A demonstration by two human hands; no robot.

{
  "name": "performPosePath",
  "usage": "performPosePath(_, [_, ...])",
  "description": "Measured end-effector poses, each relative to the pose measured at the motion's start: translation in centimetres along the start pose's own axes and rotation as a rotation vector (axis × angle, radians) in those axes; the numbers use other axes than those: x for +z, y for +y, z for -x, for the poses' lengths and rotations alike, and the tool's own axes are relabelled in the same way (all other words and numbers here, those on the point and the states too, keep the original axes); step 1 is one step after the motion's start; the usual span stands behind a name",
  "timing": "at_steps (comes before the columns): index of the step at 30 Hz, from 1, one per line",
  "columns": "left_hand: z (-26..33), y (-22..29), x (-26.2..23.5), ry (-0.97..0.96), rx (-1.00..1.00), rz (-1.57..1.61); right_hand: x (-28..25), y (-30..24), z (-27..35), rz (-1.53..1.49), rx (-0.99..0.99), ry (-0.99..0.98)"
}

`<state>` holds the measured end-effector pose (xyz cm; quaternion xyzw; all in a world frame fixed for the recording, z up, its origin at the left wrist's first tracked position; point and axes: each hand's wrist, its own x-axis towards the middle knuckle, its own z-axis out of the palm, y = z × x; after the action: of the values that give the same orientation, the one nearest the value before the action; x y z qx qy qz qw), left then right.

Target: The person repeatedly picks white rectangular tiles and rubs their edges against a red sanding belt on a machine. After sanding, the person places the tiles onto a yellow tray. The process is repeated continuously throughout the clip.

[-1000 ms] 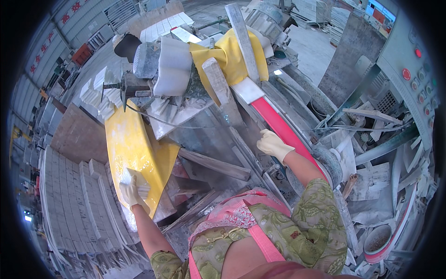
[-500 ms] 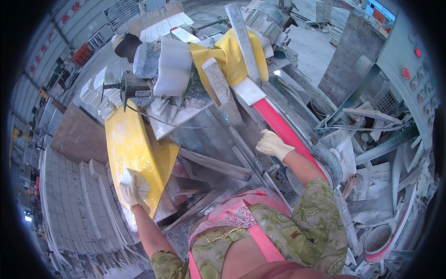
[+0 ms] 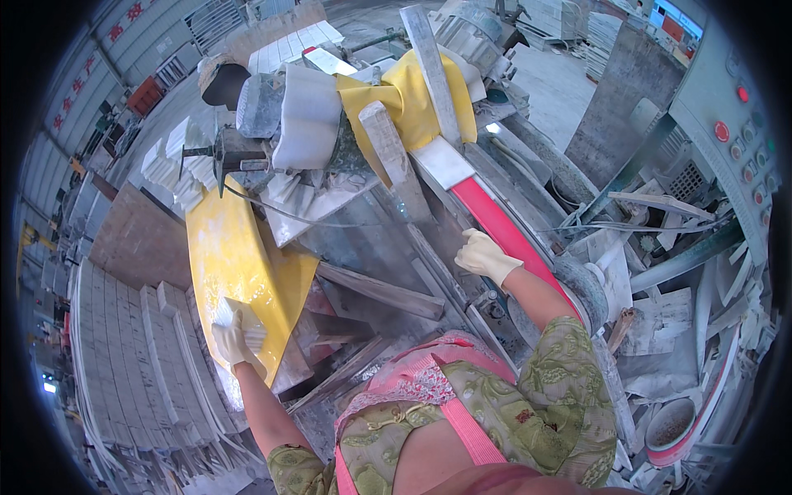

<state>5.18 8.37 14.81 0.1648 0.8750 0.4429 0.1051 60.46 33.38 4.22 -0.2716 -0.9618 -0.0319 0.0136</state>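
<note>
My left hand (image 3: 234, 340), in a pale glove, is closed on a small stack of ribbed white stone pieces (image 3: 240, 313). The stack rests on a wet yellow sheet (image 3: 224, 247) draped over a sloping support. To the right, my right hand (image 3: 488, 257), also gloved, has its fingers curled beside a long red belt (image 3: 511, 227); whatever lies under those fingers is hidden. A flat white piece (image 3: 444, 163) lies at the belt's far end, beneath the edge of a second yellow sheet (image 3: 408, 103).
Long stone strips (image 3: 132, 355) are stacked at my left. A control panel (image 3: 734, 124) with buttons stands at far right, above broken slabs (image 3: 660, 330). Wooden bars (image 3: 384, 293) cross the middle. A person's head (image 3: 223, 82) shows behind the machine.
The flat white piece has slid slightly along the belt toward me. The person's head behind the machine has shifted a little. My hands stay in nearly the same places.
</note>
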Motion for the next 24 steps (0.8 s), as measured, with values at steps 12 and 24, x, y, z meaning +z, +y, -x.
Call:
performPosePath(12, [-3.3,-2.9,0.4,0.03,0.087,-0.142,-1.1,-0.5,0.0,-0.021,0.047,-0.077])
performPosePath(24, [-4.5,-4.5,0.8,0.05,0.124,-0.148,0.3,0.1,0.1,-0.015,0.013,-0.014])
